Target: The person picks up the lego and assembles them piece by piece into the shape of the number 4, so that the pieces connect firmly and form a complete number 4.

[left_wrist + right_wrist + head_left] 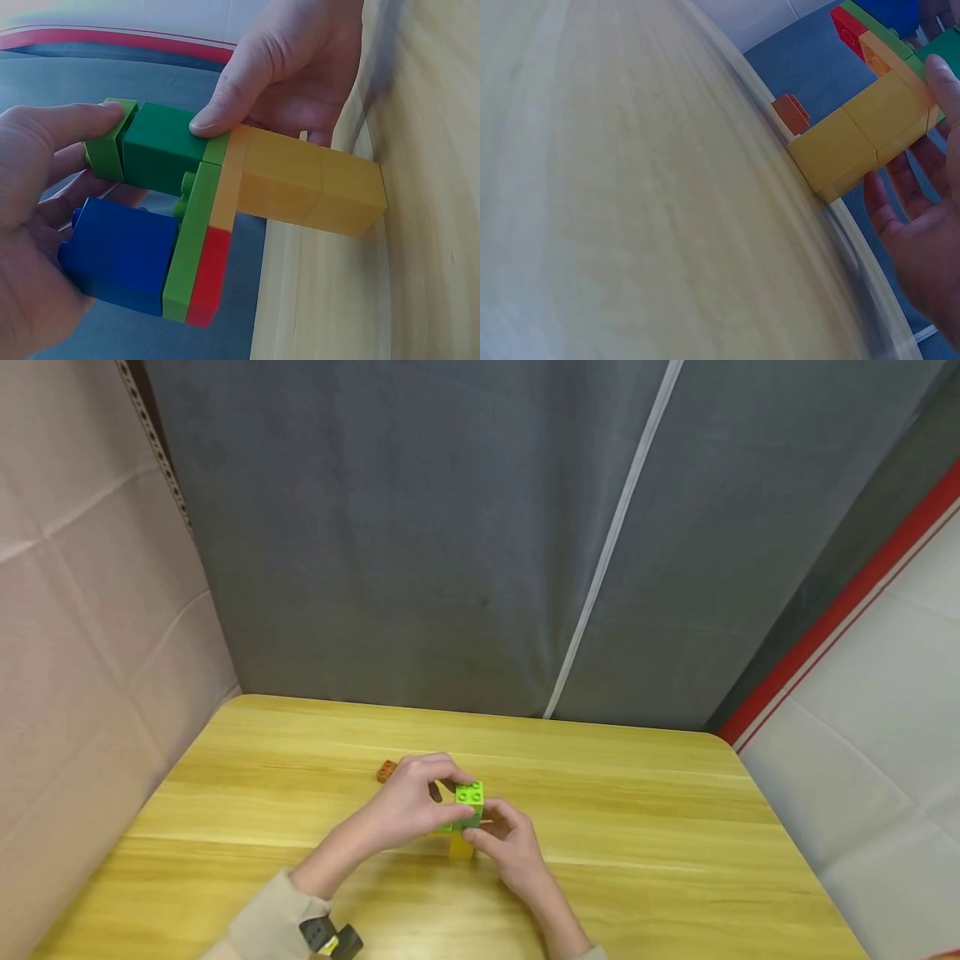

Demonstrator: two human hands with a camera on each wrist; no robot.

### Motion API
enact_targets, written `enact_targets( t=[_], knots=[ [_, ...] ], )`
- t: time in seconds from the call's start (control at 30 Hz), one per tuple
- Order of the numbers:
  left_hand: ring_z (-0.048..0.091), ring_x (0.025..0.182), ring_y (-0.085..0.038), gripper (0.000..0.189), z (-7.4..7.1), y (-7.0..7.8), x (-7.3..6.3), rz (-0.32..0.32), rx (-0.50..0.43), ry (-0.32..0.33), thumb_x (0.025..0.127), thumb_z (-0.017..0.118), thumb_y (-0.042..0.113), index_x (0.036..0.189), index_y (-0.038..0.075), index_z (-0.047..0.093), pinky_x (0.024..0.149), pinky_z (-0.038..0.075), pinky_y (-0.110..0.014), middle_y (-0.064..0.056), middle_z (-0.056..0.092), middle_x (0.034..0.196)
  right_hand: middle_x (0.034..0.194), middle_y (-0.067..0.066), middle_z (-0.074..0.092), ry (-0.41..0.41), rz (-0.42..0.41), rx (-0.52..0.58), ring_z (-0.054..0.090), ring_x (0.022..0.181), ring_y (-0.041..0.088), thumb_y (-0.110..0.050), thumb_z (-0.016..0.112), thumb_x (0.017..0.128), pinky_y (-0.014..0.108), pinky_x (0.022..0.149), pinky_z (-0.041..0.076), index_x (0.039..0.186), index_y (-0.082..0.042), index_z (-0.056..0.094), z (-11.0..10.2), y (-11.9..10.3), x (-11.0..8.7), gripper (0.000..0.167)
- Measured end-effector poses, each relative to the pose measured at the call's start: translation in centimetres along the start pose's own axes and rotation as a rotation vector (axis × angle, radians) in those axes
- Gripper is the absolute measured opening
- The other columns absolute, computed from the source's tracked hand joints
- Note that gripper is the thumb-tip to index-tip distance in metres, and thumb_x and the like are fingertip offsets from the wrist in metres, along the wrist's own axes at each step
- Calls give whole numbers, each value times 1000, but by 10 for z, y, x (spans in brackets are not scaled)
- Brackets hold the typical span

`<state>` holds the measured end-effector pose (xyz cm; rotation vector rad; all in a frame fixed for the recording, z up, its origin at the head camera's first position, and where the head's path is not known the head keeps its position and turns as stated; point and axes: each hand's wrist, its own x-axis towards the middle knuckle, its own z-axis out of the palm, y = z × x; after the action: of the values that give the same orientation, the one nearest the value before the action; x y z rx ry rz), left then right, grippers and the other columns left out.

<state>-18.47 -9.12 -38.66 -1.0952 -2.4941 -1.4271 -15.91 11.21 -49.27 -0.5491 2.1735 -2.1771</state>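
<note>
Near the middle of the table stands a structure of toy building bricks. Two yellow bricks (281, 176) form its column, with an orange plate (229, 180) and a red piece (208, 277) across them, then a light green plate (191, 247). A dark green brick (161, 150) and a blue brick (124, 255) stand side by side on that plate. My left hand (408, 802) pinches a light green brick (470, 793) at the top of the dark green one. From the other side my right hand (513, 847) grips the structure, thumb at the dark green brick's base.
A loose orange-brown brick (386, 770) lies on the wooden table (637, 827), behind the left hand. A grey curtain (420, 543) hangs behind the table, with pale cloth at both sides. A dark device (330, 937) sits at the left sleeve.
</note>
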Motion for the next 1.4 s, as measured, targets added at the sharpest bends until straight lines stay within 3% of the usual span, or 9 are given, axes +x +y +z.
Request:
enact_targets(
  t=[0.33,0.57,1.1,1.4],
  knots=[
    [63,90,-12,27,0,0,0,7,19,-17,81,88,8,105,10,76,68,56,-27,8,68,95,123,17,67,-7,-10,-2,68,105,22,-3,71,95,35,88,58,126,4,62,-1,0,0,33],
    [64,89,-12,25,1,-2,1,21,-2,-15,85,85,11,109,9,78,67,55,-25,7,71,96,123,15,67,0,2,-12,68,105,23,-4,71,95,35,88,58,127,2,62,-3,0,0,34],
    [65,88,-11,26,2,-4,3,45,52,7,81,88,9,104,10,77,65,55,-26,7,71,95,123,15,67,16,44,-23,68,104,24,-4,73,93,37,89,58,126,0,63,-4,-1,4,36],
    [67,90,-15,29,0,-1,3,-13,22,-52,83,87,14,110,10,78,67,55,-24,8,72,99,121,22,66,17,43,-18,69,103,22,-2,73,92,34,88,58,125,4,63,-6,-1,1,35]
  ],
)
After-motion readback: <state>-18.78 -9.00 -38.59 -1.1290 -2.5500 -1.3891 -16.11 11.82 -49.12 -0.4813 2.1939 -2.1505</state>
